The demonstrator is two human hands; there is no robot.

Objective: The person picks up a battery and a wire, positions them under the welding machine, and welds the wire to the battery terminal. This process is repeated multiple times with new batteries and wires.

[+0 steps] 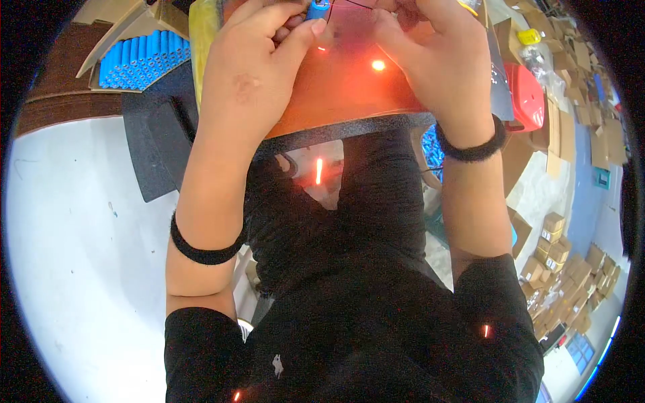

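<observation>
Between the thumb and fingers of my left hand (252,74) is a small blue cylindrical battery cell (318,10), held upright at the top edge of the view. Thin red and black wires (361,5) run from around the cell toward my right hand (449,57). The right thumb and fingers close on the wires' far end; the fingertips are partly cut off by the frame. Both hands are over an orange-brown work surface (336,87), where a bright red glow washes out detail.
A cardboard box (101,57) of stacked blue cells (144,59) stands at the far left. To the right are a red plastic container (524,97) and more blue cells (432,151) below the table edge. Cardboard boxes (571,282) line the right side.
</observation>
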